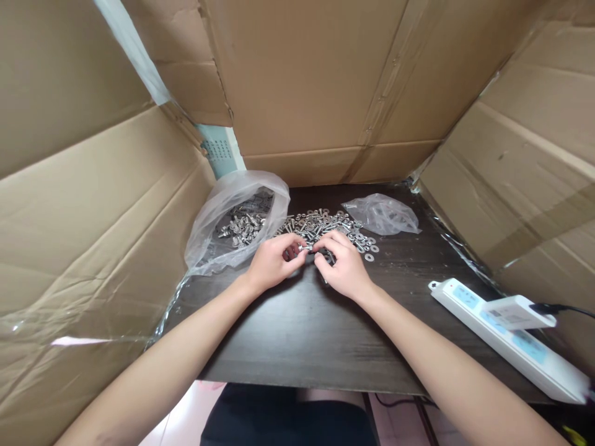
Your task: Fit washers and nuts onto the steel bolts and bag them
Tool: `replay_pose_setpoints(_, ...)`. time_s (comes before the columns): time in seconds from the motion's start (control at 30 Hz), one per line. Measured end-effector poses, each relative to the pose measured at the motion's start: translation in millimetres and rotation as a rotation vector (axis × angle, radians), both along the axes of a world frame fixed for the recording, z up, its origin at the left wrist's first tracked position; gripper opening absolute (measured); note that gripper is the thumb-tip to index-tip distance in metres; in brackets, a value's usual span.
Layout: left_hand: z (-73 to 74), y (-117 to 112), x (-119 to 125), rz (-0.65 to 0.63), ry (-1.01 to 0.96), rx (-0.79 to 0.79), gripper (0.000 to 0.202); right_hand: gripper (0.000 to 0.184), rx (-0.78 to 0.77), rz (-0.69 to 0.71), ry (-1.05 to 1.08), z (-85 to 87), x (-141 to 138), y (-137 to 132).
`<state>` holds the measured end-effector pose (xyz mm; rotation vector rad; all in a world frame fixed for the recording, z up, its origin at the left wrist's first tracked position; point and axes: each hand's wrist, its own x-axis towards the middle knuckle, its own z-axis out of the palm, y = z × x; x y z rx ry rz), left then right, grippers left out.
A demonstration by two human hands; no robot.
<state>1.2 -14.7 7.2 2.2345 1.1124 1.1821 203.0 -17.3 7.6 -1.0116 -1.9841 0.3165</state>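
A small silver bolt with what looks like a washer or nut on it lies crosswise between my two hands. My left hand pinches one end with thumb and fingers. At the other end, my right hand has its index finger and thumb closed in around the tip; their exact contact is hard to make out. Just beyond the fingers spreads a loose pile of bolts, nuts and washers on the dark table. A clear plastic bag, open toward the pile, holds more metal fasteners.
A smaller clear bag lies behind the pile on the right. Along the right side is a white power strip with a plugged-in white adapter and black cable. Cardboard walls enclose the table at the back and both sides.
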Motion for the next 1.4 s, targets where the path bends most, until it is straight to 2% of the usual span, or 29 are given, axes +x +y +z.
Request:
replay_pose_setpoints(0.17, 0.5, -0.4, 0.0, -0.010, 0.000, -0.001, 0.009, 0.018, -0.033, -0.001, 0.010, -0.4, -0.6, -0.4)
replay_pose_setpoints(0.4, 1.8, -0.4, 0.7, -0.014, 0.005, -0.013, 0.009, 0.009, -0.035, 0.016, -0.010, -3.1, -1.5, -0.7)
replay_pose_setpoints(0.6, 0.5, 0.6, 0.6, -0.033, 0.001, -0.013, 0.010, 0.014, -0.064, 0.009, 0.004, 0.1, -1.7, -2.2)
replay_pose_setpoints(1.0, 1.7, -1.0, 2.0, -0.061, -0.003, -0.052, 0.010, 0.010, -0.097, 0.053, -0.004, 0.2, 0.1, -1.5)
replay_pose_setpoints(1.17, 0.7, -0.3, 1.6, -0.052, 0.001, -0.053, 0.011, 0.013, -0.056, 0.017, -0.058, -1.2, -0.1, -0.7)
replay_pose_setpoints(1.27, 0.8, -0.1, 1.8, -0.054, 0.000, -0.048, 0.010, 0.009, -0.025, -0.011, -0.043, -1.4, -0.4, -0.7)
replay_pose_setpoints(1.4, 1.4, -0.6, 2.5, -0.059, 0.002, -0.047, 0.009, 0.014, -0.030, -0.002, -0.021, -1.3, -0.5, -1.0)
